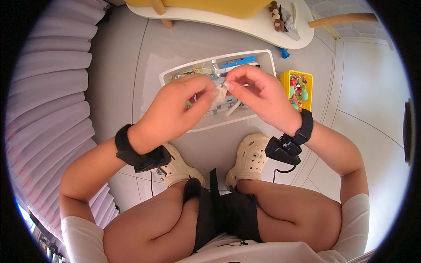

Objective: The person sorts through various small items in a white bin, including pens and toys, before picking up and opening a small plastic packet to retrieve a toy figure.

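Over a white plastic bin [230, 123], both of my hands meet at a small crumpled whitish piece [220, 94], thin like film or tissue; its kind is unclear. My left hand [177, 103] pinches one side between thumb and fingers. The fingertips of my right hand [265, 94] grip its upper right edge. Under them the bin holds a blue flat item [239, 62], a white stick [233, 108] and several packets and small things, partly hidden by my hands.
Right of the bin stands a yellow basket [302, 72] of small colourful pieces. A low white table [245, 27] with wooden legs is beyond, bearing a brown toy [276, 17]. A pleated curtain [57, 101] hangs at left. My cream clogs [250, 153] flank the near side.
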Motion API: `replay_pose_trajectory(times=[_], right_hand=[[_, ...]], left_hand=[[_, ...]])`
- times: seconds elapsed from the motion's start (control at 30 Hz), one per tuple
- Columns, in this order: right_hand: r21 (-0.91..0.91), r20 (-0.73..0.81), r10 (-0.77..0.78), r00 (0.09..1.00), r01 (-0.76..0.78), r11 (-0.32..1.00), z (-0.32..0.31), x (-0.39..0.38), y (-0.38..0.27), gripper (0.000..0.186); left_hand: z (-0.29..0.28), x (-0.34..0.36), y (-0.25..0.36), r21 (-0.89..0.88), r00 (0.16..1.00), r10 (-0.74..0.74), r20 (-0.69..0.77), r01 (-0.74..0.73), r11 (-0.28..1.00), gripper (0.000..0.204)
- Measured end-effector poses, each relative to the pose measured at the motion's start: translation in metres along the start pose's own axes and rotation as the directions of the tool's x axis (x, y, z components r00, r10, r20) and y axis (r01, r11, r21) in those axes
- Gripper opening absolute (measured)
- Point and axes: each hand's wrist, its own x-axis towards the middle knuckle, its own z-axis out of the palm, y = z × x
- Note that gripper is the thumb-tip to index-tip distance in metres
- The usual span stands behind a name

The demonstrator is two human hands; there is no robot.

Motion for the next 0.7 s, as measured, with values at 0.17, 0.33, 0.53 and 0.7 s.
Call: replay_pose_trajectory(times=[0.17,0.33,0.53,0.7], right_hand=[[-0.159,0.037,-0.079,0.996,0.084,0.984,0.0,0.003,-0.001,0.014],[-0.18,0.093,-0.139,0.986,0.154,0.972,0.0,0.006,0.003,0.013],[-0.367,0.237,-0.34,0.91,0.408,0.836,-0.005,0.013,-0.008,0.017],[-0.519,0.331,-0.476,0.815,0.578,0.629,-0.015,0.021,-0.011,0.017]], left_hand=[[-0.001,-0.001,-0.004,-0.075,0.998,-0.034,0.047,0.038,0.997,0.011],[-0.003,-0.002,-0.008,-0.316,0.968,-0.171,0.186,0.223,0.922,0.015],[-0.009,-0.008,-0.009,-0.344,0.958,-0.188,0.217,0.256,0.903,0.017],[-0.013,-0.009,-0.004,-0.404,0.934,-0.212,0.288,0.319,0.857,0.017]])
